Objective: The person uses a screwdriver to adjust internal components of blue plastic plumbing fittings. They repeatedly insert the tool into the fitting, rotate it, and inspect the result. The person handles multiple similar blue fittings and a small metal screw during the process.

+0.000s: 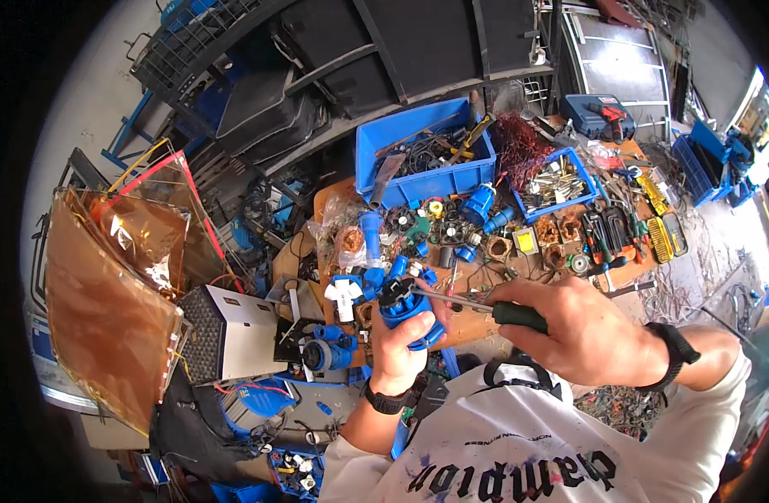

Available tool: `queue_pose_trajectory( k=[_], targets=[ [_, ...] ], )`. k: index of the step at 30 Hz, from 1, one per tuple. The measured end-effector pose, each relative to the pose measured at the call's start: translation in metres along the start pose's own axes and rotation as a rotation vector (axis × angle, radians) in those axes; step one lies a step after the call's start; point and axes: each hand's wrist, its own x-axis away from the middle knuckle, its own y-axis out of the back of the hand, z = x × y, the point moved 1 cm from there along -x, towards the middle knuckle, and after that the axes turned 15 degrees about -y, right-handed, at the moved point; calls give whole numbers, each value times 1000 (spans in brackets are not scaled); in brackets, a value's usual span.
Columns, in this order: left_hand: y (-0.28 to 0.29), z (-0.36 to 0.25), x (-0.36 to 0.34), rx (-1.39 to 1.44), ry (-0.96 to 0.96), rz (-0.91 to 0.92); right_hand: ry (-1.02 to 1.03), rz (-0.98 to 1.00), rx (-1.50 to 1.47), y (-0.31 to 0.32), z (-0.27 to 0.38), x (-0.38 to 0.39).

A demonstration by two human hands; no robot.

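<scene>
My left hand [399, 352] is wrapped round a blue plastic cylindrical fitting [411, 327] with a black inner piece [394, 293] at its top, held upright above the front of the bench. My right hand [569, 323] grips the dark green handle of a screwdriver [476, 306], its shaft running leftward to the top of the fitting; I cannot tell exactly where the tip rests. A white branched plastic fitting [344, 298] and more blue parts [372, 239] lie just beyond my left hand. The far fingers of my left hand are partly hidden by the fitting.
The wooden bench [460, 331] carries loose small parts, a blue crate of tools [426, 189], a tray of metal pieces [554, 184], pliers [611, 230] and a drill case [585, 117]. Copper-coloured sheets [108, 302] and a pale box [233, 335] stand at the left.
</scene>
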Motion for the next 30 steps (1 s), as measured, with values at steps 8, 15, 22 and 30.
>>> queue_pose_trajectory(
  k=[8,15,22,30],
  targets=[
    [4,7,-4,-91,13,-33,-7,-56,-78,-20,-26,-6],
    [9,13,-8,-151,-9,-20,-62,-85,-175,-36,-38,-4],
    [7,20,-20,-166,-33,8,-46,-73,-210,-39,-46,-12],
    [7,13,-14,-60,104,203,61,-55,202,4,-36,-4]
  ],
)
